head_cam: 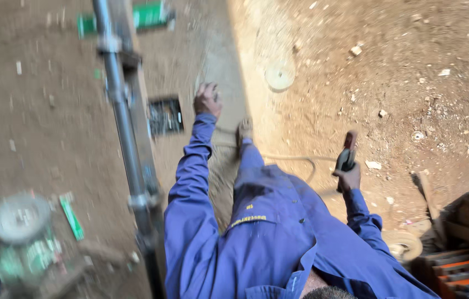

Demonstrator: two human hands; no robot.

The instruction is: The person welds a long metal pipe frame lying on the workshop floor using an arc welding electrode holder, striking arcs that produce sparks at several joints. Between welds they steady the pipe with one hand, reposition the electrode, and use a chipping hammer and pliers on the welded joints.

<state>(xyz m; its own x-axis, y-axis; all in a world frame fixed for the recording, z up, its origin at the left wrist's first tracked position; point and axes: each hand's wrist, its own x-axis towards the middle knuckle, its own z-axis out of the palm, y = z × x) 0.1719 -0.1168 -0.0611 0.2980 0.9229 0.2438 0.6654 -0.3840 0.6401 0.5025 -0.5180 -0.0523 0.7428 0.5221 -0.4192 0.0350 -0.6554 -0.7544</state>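
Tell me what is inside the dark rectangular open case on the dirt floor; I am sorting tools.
The dark rectangular case holds rows of small shiny metal pieces; blur hides their kind. The left hand reaches beside it, not into it.

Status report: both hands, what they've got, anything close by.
Left hand stretched toward the dirt ground, nothing visibly held. Right hand shut on red-and-black handled tool. Grey metal pipe runs alongside left arm; cable trails underfoot.

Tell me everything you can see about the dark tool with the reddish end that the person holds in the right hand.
The dark tool with a reddish end is slim and elongated; motion blur hides its kind and material. It stands nearly upright, reddish end on top, above sunlit dirt ground. The right hand grips its lower part, at the end of a blue sleeve. Whether the pale cable on the ground joins it cannot be told.
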